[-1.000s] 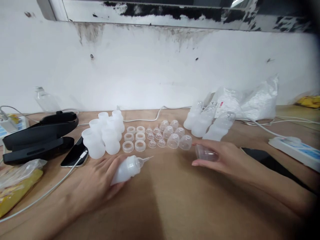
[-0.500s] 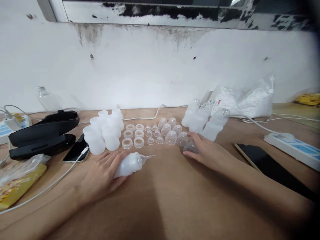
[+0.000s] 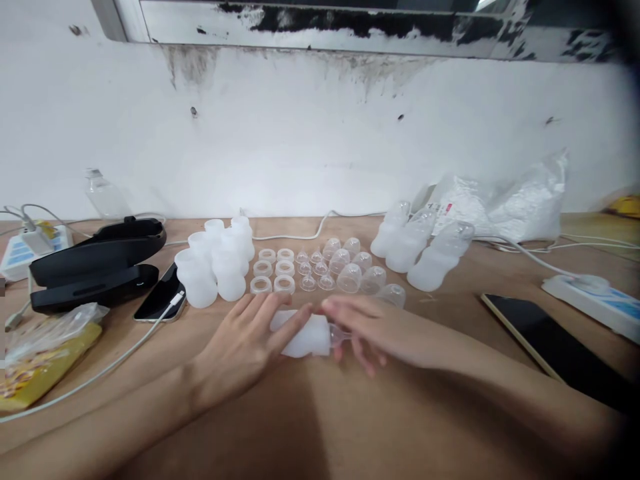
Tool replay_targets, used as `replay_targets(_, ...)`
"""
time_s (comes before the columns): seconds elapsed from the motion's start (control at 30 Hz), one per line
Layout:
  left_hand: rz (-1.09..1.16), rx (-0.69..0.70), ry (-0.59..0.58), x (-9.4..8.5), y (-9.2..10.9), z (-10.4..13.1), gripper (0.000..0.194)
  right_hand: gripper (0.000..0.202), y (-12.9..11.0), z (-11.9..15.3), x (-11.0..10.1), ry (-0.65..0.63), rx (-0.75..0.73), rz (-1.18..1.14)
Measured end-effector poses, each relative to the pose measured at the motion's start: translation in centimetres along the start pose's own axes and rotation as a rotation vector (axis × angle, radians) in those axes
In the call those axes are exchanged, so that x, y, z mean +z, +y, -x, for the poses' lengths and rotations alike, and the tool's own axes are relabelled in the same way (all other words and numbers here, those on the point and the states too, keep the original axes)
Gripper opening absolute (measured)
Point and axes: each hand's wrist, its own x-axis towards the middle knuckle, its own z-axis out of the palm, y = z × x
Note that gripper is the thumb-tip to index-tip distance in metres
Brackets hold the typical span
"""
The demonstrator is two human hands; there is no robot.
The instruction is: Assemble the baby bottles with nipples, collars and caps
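Observation:
My left hand is wrapped over a white baby bottle lying on its side, with its clear nipple pointing right. Around the nipple end is my right hand, its fingers apart and no cap in it. Beyond my hands stand several white bottles, rows of white rings, small clear nipples and clear domed caps. One cap sits just behind my right hand. Three capped bottles stand at the right of the caps.
At the left are a black case, a phone with a cable, a yellow snack bag and a power strip. A larger phone, another strip and a plastic bag lie right.
My right hand has left the cap at the right and moved left to the bottle's nipple end. My left hand has brought the bottle rightward, toward the middle.

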Motion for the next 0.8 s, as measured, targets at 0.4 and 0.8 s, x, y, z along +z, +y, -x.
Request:
replay_targets(0.4,0.34,-0.25,-0.286,-1.4,-0.7,-1.3,0.062,0.041,0.2,-2.4,0.8,-0.135,-0.066,-0.06)
replay_targets(0.8,0.248,-0.239,-0.194,-0.4,-0.9,-1.4,0.03,0.044,1.3,-3.4,0.3,-0.156,-0.095,-0.153)
